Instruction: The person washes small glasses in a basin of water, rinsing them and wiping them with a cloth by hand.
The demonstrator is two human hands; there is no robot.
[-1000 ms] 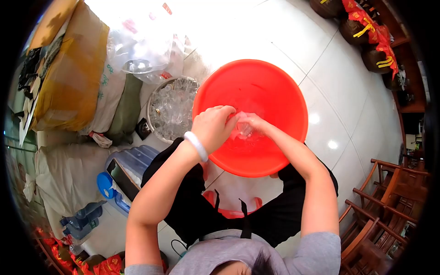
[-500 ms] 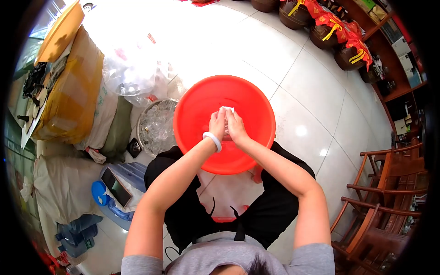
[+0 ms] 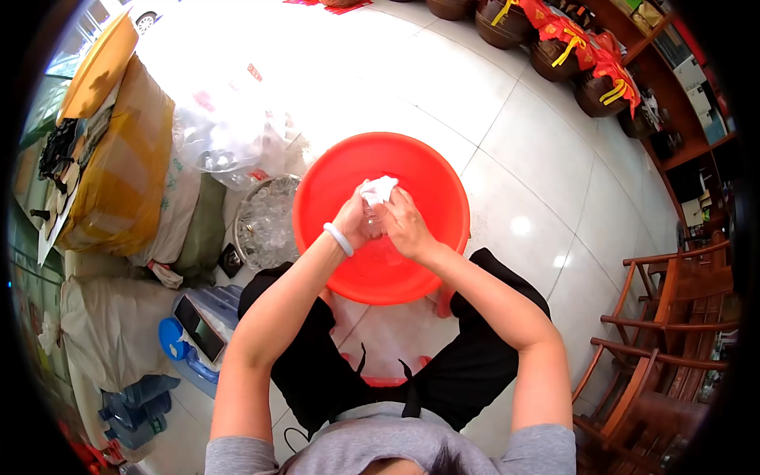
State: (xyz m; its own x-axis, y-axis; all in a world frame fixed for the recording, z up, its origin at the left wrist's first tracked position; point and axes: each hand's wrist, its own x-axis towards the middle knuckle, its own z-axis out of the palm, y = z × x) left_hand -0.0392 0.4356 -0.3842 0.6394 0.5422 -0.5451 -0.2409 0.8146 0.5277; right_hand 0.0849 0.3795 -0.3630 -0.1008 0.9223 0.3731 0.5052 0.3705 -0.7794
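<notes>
From where I stand, a person in a grey shirt [image 3: 380, 435] has both hands together over a wide red basin [image 3: 439, 198], just about mid-frame. Between the palms sits a small clear vessel [image 3: 370, 225], most of it hidden, with a white cloth [image 3: 380, 190] bunched at its far end. What shows of the vessel runs roughly up and down the frame, its clothed end pointing to the top and the other end back toward the person; I can't make out its full length, or which end is the mouth. The left hand [image 3: 354, 217] has its fingers wrapped around the vessel's left side, a white bracelet [image 3: 339, 240] on that wrist. The right hand [image 3: 407, 227] closes in from the right, fingers bent against the vessel and touching the cloth. Left of the basin, a round container [image 3: 238, 229] heaped with clear glassware [image 3: 273, 222] stands on the tiled floor [image 3: 522, 174].
</notes>
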